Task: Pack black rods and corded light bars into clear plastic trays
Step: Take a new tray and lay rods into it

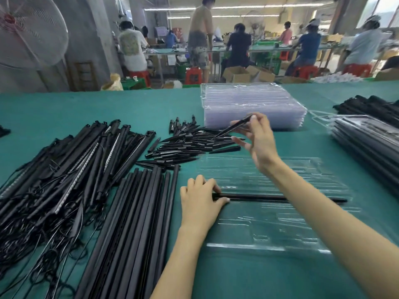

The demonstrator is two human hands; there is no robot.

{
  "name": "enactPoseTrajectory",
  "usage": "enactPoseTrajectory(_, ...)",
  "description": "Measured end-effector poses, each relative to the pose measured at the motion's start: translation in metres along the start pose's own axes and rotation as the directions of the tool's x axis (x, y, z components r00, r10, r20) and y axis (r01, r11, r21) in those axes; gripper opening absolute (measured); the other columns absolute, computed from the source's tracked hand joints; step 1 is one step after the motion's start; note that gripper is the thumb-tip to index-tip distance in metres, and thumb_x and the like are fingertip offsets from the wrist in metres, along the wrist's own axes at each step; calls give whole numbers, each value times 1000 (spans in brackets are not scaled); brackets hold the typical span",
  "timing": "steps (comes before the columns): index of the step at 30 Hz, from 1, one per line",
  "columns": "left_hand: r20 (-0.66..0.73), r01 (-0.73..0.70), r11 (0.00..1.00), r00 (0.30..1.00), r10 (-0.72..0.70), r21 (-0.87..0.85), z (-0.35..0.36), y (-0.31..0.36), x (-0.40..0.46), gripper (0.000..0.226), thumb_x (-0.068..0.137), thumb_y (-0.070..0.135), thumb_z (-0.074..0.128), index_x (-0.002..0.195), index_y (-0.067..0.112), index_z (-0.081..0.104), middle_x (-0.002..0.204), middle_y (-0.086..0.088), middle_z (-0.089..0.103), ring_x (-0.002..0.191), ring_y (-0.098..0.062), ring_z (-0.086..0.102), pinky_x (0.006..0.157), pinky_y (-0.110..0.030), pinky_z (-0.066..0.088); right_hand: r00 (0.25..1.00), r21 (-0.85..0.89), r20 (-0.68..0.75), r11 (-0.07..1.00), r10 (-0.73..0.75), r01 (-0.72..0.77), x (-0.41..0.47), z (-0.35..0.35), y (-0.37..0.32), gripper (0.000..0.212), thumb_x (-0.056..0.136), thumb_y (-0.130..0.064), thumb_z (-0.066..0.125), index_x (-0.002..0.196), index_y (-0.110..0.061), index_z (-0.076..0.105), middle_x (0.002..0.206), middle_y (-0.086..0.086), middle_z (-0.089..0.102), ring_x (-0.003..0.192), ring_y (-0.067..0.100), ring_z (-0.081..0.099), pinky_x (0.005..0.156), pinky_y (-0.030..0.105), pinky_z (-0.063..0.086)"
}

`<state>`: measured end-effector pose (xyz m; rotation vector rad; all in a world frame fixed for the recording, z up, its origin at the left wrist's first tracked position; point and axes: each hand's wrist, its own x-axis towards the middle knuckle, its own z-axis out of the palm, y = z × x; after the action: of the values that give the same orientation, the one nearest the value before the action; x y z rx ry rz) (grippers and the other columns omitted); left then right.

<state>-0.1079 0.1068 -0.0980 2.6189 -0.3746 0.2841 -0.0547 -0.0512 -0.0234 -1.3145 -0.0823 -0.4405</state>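
Nearest, on the green counter (259,277): a clear plastic tray (280,223) lies flat in front of the person, moulded with long channels. One black rod (269,197) lies across it, left to right, in a channel about midway up the tray.

Left hand (199,200) rests palm down at the tray's left edge, on the rod's left end. Its fingers (212,186) are curled over the end, thumb alongside below it. They pinch the rod.

Left of the tray: a bundle of black rods (133,223) lying side by side, running toward the viewer. Further left, a tangled heap of corded light bars (64,169), cords spilling toward the near edge.

Right hand (258,140) is raised above the tray's far edge. Thumb and forefinger pinch a slim pointed black spike (234,126) near its upper end; the remaining fingers are spread apart. The spike tilts down and left toward a loose pile of similar black spikes (187,145) just beyond the tray.

Behind the pile: a stack of empty clear trays (252,104). At the right edge, a stack of filled trays (367,139), more dark bars (371,106) behind it.

Beyond the counter: a large standing fan (30,33) at left, workers (237,46) seated on red stools (192,75) at long benches, open cartons (237,75) on the floor.
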Motion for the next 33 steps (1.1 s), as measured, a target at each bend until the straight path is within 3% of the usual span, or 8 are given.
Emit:
enactPoseTrajectory(4,-17,-20,1000,1000,20,19,1,-2,-1,26,83,56,59,95,34,55,100,13,43,105,-13,39,87,-28,25,998,332,-60,943,18,3,-38,-60,-46,22,105,-31,25,96,-26,45,75,-2,66,93,22,70,83,43,56)
enactPoseTrajectory(9,-33,-23,999,999,24,48,3,-1,-1,25,83,56,60,95,34,56,101,12,46,106,-14,41,85,-29,25,982,419,-179,908,56,25,-85,-110,-61,23,104,-33,27,99,-25,48,86,3,69,92,21,70,79,43,58)
enactPoseTrajectory(13,-29,-37,998,999,38,49,5,-2,-4,21,85,51,60,96,34,55,99,12,44,105,-15,41,85,-29,25,970,-64,-181,986,-163,154,-110,-128,-39,18,99,-33,38,102,-30,56,74,-8,56,65,7,54,63,21,49)
enactPoseTrajectory(15,-34,-48,998,998,50,36,4,-2,-4,19,85,49,61,95,34,55,99,12,43,104,-14,41,84,-28,24,959,-500,68,822,-276,272,-116,-137,-24,20,97,-25,44,108,-32,60,79,-14,56,70,4,51,68,17,42)
enactPoseTrajectory(18,-41,-58,998,997,59,27,3,-3,-5,17,86,48,61,95,35,55,99,12,43,104,-13,40,84,-27,22,914,-681,362,618,-181,393,-123,-138,-11,34,97,-10,48,122,-31,55,100,-17,59,96,2,56,86,12,40)
enactPoseTrajectory(23,-44,-67,997,997,68,24,6,-5,-5,17,86,46,61,96,34,55,100,12,43,103,-13,40,86,-27,24,961,-470,207,843,-184,262,-127,-131,-17,14,85,-24,66,98,-29,65,99,-8,66,96,11,62,97,32,45)
enactPoseTrajectory(26,-46,-65,998,997,66,20,6,-6,-4,16,87,46,61,95,35,54,99,13,44,103,-12,40,86,-27,24,986,-299,100,942,-130,154,-129,-135,-20,19,77,-26,73,96,-26,69,96,-2,71,93,12,65,90,26,49)
enactPoseTrajectory(33,-40,-71,997,997,72,11,4,-8,-5,17,87,44,60,100,34,55,101,13,43,104,-12,39,89,-27,25,992,-195,45,974,122,-111,-128,-148,-22,20,69,-20,77,88,-17,69,91,14,73,89,26,69,86,30,55)
